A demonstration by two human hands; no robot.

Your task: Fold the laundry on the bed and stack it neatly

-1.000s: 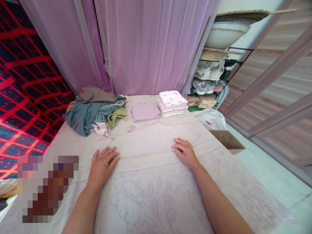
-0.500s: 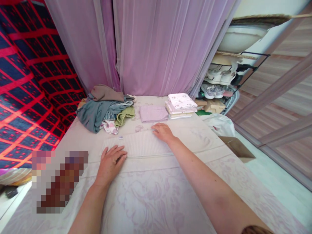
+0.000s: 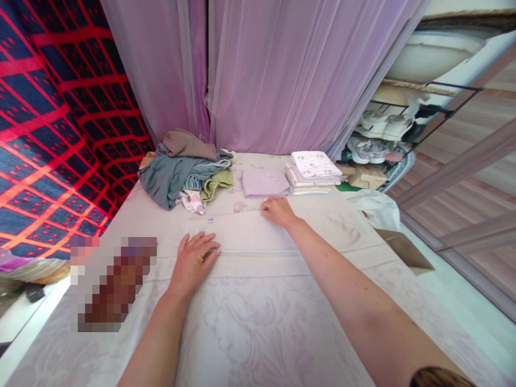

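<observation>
A pale ribbed cloth (image 3: 245,234) lies flat on the bed (image 3: 258,322), which has a faint floral sheet. My left hand (image 3: 195,260) rests flat on the cloth's near left edge, fingers spread. My right hand (image 3: 278,210) reaches across to the cloth's far edge, fingers curled on the fabric; whether it pinches the cloth is hard to tell. Just beyond lies a folded lilac cloth (image 3: 264,181). To its right stands a stack of folded white printed cloths (image 3: 312,172).
A heap of unfolded clothes (image 3: 183,166) in grey, brown and green sits at the bed's far left. Purple curtains (image 3: 262,75) hang behind. A shoe rack (image 3: 382,140), a white bag (image 3: 373,207) and a cardboard box (image 3: 405,250) stand right of the bed. A red-patterned blanket (image 3: 52,123) hangs left.
My right hand has moved from the cloth's near right edge forward and left to its far edge. My left hand has stayed in place. The camera view has shifted left.
</observation>
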